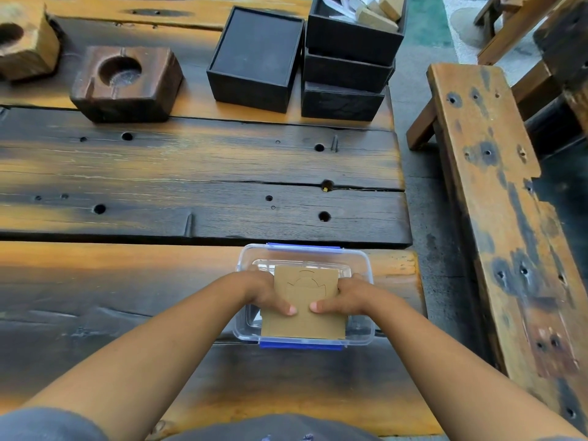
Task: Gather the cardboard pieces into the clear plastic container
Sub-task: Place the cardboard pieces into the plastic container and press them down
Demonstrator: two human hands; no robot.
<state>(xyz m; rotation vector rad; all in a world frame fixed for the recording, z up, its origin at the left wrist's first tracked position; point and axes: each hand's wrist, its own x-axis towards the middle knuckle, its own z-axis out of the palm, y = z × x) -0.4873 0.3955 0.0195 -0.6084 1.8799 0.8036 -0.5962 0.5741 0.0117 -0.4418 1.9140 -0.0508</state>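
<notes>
A clear plastic container (362, 265) with blue clips stands near the front right of the wooden table. A brown cardboard piece (304, 324) with a cut outline on its face lies tilted across the container's open top. My left hand (265, 292) grips the cardboard's left edge, thumb on top. My right hand (345, 296) grips its right edge the same way. Whether more pieces lie under it is hidden.
Black boxes (257, 58) stand at the back, one stack (346, 68) holding wooden and paper bits. Two wooden blocks with round hollows (125, 84) sit at the back left. A wooden bench (496, 192) runs along the right, past the table edge (410, 218).
</notes>
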